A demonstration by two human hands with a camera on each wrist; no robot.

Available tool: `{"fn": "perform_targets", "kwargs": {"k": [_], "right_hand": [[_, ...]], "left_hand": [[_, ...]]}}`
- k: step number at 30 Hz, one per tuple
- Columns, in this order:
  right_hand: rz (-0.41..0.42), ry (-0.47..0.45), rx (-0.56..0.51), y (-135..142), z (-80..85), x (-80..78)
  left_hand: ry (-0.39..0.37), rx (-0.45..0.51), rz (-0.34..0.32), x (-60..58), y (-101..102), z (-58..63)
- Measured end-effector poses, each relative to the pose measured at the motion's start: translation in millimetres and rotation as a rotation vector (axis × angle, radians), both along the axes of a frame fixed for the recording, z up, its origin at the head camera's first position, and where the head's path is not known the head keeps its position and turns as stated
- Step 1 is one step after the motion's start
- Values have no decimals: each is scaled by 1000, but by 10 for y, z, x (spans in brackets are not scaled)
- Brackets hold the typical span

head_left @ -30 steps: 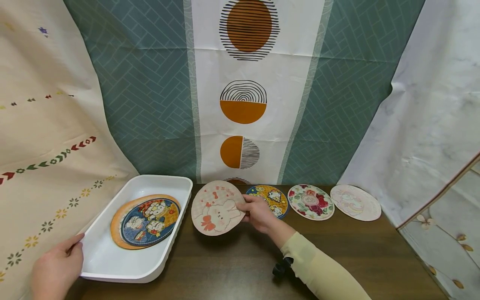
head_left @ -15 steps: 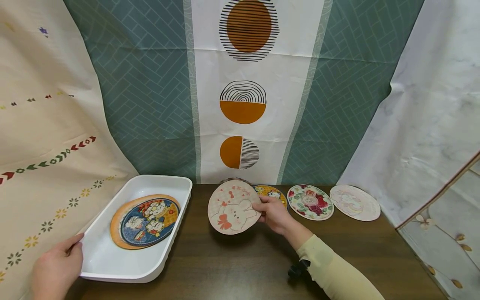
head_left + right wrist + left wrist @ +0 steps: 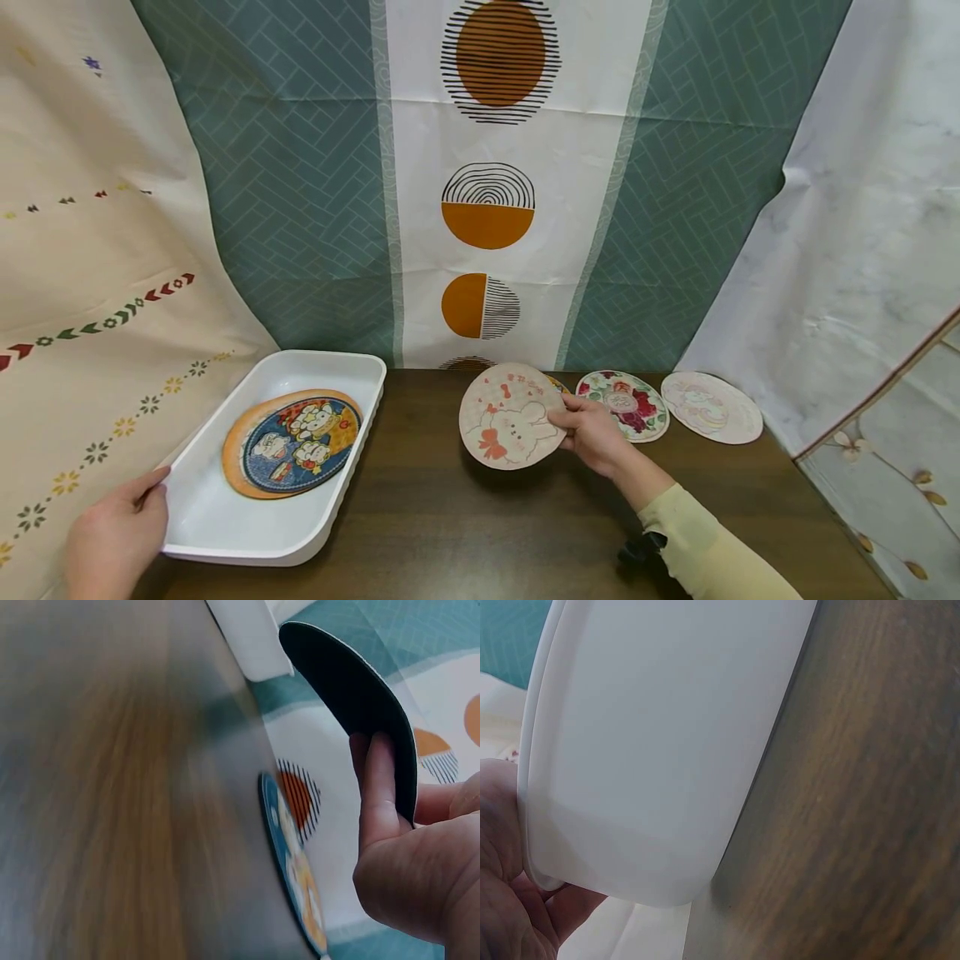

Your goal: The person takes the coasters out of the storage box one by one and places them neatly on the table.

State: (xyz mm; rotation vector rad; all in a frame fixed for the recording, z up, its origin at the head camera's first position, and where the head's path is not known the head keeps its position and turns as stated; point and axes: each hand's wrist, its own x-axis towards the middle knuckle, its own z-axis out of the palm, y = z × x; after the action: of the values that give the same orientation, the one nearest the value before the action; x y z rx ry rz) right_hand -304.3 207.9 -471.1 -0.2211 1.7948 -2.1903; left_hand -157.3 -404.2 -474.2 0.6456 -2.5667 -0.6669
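Note:
My right hand pinches the right edge of a round pink-white mat with a bunny and red bow, held above the table. Seen from the right wrist, the mat's dark underside tilts up, with fingers beneath it. At the left, my left hand grips the rim of a white plastic tray, thumb on top. Inside the tray lies a round blue cartoon mat overlapping an orange one. Behind the held mat, a blue-and-yellow mat is mostly hidden in the head view.
Along the back of the brown wooden table lie a floral round mat and a pale round mat to its right. A patterned cloth hangs behind, with a cream cloth on the left and a marbled sheet on the right.
My right hand has carried the bunny mat rightward, away from the tray; it now covers most of the blue-and-yellow mat in the head view. My left hand and the tray stay put.

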Motion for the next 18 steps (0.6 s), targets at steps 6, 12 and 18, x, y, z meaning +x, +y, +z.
{"fn": "perform_targets", "kwargs": {"k": [6,12,18], "right_hand": [[-32,-10,17,313,2,66],[-67,-5,50,610,14,142],[-123,-5,69,909,-2,228]], "left_hand": [[-1,-2,8,0,11,11],[4,-1,6,15,19,25],[3,-6,11,8,27,25]]}}
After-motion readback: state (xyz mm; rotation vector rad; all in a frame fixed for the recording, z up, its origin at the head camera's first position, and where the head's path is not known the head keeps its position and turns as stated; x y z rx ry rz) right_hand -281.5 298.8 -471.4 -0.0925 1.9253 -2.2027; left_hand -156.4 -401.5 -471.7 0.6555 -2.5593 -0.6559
